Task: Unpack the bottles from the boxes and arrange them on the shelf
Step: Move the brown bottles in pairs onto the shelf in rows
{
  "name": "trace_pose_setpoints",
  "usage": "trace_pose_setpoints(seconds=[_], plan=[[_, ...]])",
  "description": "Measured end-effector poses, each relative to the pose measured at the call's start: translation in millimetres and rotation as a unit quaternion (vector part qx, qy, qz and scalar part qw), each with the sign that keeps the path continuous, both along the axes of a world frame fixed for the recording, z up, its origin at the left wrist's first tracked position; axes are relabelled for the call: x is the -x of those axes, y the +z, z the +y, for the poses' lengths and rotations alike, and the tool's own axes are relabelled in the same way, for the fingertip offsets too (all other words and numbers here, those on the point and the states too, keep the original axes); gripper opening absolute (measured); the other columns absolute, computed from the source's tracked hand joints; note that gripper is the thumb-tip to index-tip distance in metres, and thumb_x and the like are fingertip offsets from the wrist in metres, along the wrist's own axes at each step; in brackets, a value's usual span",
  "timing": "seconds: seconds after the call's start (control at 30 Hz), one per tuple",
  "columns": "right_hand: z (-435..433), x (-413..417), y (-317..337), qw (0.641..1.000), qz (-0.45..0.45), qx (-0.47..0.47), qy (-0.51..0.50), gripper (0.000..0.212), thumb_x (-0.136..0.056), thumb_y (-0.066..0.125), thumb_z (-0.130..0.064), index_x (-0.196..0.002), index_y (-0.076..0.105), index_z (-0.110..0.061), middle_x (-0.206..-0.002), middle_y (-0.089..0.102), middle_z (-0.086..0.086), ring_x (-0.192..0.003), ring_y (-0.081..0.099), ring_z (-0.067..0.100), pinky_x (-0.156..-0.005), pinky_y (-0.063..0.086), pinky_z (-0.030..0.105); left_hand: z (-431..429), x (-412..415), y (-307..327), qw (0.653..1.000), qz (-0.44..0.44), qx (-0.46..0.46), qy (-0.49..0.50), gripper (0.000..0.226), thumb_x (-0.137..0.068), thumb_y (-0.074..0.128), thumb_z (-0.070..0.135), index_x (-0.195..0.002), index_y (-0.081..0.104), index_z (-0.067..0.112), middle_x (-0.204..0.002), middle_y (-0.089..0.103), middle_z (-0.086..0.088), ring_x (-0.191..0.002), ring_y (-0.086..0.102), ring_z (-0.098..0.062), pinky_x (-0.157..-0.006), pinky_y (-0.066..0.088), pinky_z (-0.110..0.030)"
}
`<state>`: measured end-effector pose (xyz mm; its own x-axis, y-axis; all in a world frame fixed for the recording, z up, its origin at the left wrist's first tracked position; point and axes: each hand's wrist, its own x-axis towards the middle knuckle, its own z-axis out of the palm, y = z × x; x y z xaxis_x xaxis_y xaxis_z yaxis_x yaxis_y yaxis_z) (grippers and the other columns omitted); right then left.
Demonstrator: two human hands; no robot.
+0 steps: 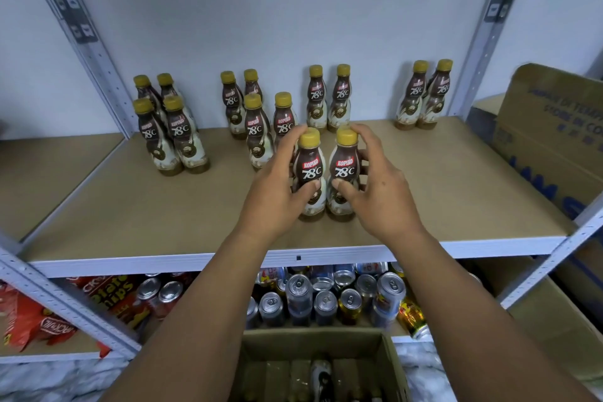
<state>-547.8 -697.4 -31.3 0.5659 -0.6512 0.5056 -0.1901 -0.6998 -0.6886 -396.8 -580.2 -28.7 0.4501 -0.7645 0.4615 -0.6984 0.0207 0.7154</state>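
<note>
Your left hand curled round the left bottle, your right hand round the right bottle; both bottles stood upright, side by side, on the shelf.

Left hand: held at frame centre, fingers and thumb curled round the left bottle. Right hand: mirrored beside it, curled round the right bottle. Both bare forearms are extended up from the bottom edge, converging.
</note>
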Motion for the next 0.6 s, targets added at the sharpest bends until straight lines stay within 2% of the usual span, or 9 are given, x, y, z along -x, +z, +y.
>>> trace_pose_setpoints(seconds=[0.13, 0.2, 0.37, 0.47, 0.6], plan=[[-35, 6, 0, 1.0, 0.005, -0.007, -0.008, 0.085, -0.086, 0.08, -0.019, -0.147, 0.029, -0.049, -0.119, 0.065, -0.009, -0.104, 0.068, 0.018, -0.086, 0.057, 0.044, -41, 2, -3, 1.0, -0.013, 0.001, -0.019, 0.088, -0.092, 0.073, 0.014, -0.154, 0.022, 0.048, -0.142, 0.057, 0.006, -0.121, 0.062, -0.014, -0.097, 0.055, -0.046], [-54, 7, 0, 1.0, 0.007, -0.006, -0.012, 0.085, -0.086, 0.08, -0.02, -0.147, 0.029, -0.048, -0.119, 0.066, -0.007, -0.103, 0.068, 0.019, -0.086, 0.057, 0.045, -62, 1, -5, 0.999, -0.016, 0.003, -0.029, 0.089, -0.092, 0.071, 0.014, -0.155, 0.019, 0.048, -0.148, 0.053, 0.006, -0.124, 0.061, -0.017, -0.1, 0.054, -0.047], [-97, 3, 0, 1.0, 0.014, -0.001, -0.015, 0.084, -0.087, 0.079, -0.019, -0.147, 0.028, -0.047, -0.118, 0.065, -0.008, -0.099, 0.069, 0.017, -0.087, 0.057, 0.045, -108, -3, -4, 0.999, -0.027, -0.003, -0.034, 0.092, -0.091, 0.072, 0.012, -0.155, 0.017, 0.049, -0.147, 0.054, 0.003, -0.123, 0.062, -0.021, -0.099, 0.054, -0.048], [-119, 0, -1, 1.0, 0.016, 0.003, -0.011, 0.085, -0.087, 0.078, -0.017, -0.148, 0.026, -0.047, -0.12, 0.066, -0.007, -0.1, 0.069, 0.016, -0.088, 0.057, 0.045, -130, -6, -5, 0.999, -0.031, -0.006, -0.026, 0.091, -0.09, 0.072, 0.013, -0.154, 0.018, 0.049, -0.14, 0.058, 0.001, -0.114, 0.065, -0.022, -0.093, 0.056, -0.047], [-143, -5, -3, 1.0, 0.019, 0.0, -0.008, 0.086, -0.088, 0.077, -0.018, -0.148, 0.023, -0.05, -0.116, 0.068, -0.008, -0.1, 0.069, 0.016, -0.088, 0.058, 0.046, -152, -10, -7, 0.999, -0.035, -0.005, -0.023, 0.091, -0.09, 0.072, 0.015, -0.153, 0.017, 0.051, -0.143, 0.056, 0.004, -0.106, 0.067, -0.022, -0.091, 0.057, -0.047]])
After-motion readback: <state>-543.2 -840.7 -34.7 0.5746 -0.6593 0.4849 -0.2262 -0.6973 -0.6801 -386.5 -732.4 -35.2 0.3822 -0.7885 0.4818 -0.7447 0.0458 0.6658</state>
